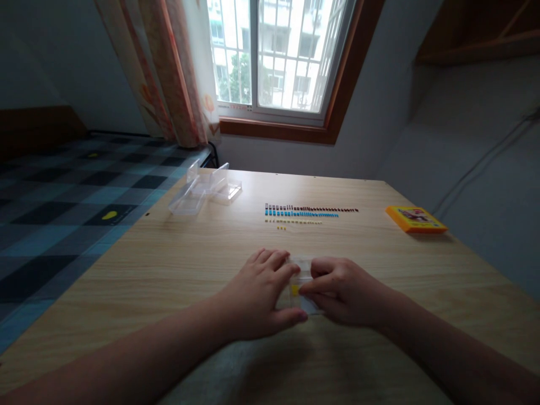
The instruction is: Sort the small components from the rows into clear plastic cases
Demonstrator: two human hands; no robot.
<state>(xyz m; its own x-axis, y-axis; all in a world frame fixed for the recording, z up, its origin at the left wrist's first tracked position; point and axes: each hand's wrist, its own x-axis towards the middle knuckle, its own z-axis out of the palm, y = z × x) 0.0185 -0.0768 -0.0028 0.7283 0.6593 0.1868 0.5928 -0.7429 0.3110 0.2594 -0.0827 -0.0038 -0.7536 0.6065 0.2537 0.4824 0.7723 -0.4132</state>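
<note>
While left fingers [288, 271] spread against a clear box [310, 306], right fingers [314, 286] bend at its yellow contents [295, 289], grip unclear.

Daylight came through a barred, wood-framed window [291, 62] beside a floral curtain [158, 67]. A bed [71, 185] in blue-and-black checks stood left of the pale wood-grained surface [169, 275]; dim walls [392, 112] rose behind, and a wooden shelf [485, 48] hung at upper right.

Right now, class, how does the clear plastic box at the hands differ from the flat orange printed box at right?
The clear plastic box is see-through; the flat orange printed box looks opaque. The left hand and right hand are at the clear box; neither touches the orange box. Both show straight edges.
</note>
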